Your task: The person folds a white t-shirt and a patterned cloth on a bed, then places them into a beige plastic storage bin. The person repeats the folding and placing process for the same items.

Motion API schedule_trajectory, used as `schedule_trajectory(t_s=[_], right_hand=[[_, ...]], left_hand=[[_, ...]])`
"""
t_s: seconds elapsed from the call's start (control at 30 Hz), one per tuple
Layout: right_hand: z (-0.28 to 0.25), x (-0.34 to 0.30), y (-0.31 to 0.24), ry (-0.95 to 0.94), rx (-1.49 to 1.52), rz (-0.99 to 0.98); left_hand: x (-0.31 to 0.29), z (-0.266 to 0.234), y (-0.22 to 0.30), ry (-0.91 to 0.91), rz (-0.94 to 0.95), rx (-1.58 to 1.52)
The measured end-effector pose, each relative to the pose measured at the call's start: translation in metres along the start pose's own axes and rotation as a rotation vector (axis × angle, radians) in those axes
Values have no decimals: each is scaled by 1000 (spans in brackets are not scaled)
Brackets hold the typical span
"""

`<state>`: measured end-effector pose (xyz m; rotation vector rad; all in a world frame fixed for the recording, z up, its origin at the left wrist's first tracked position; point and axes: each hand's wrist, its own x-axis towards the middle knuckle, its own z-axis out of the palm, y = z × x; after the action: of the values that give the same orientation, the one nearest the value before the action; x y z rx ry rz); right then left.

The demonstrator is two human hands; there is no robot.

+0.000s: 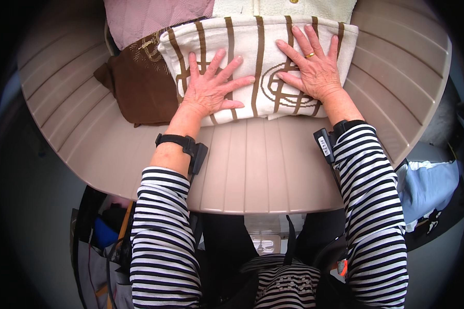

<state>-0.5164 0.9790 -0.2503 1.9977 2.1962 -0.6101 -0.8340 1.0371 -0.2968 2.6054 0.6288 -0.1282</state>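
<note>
A folded cream cloth with brown stripes [258,46] lies on the beige slatted table [263,170]. My left hand [211,85] rests flat on its left part, fingers spread. Flat on the cloth's right part lies my right hand [314,67], fingers apart, a ring on one finger. Neither hand grips anything. Both wrists carry black bands with small devices, and my sleeves are black-and-white striped.
A brown cloth [139,85] lies left of the striped one, partly under it. A pink cloth [149,18] and a cream buttoned garment [288,7] sit at the table's far edge. Blue fabric [428,188] lies low at the right, a bag [100,242] low at the left.
</note>
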Motion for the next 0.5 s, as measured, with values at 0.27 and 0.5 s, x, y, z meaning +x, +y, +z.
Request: schedule_trajectory(t_s=[0.27,0.5], right_hand=[[53,-9,11,60,5,-47],[10,-7,-4,36,65,13]], left_hand=[[7,44,-8,83,68,63],[9,-12,32,-21,170,51]])
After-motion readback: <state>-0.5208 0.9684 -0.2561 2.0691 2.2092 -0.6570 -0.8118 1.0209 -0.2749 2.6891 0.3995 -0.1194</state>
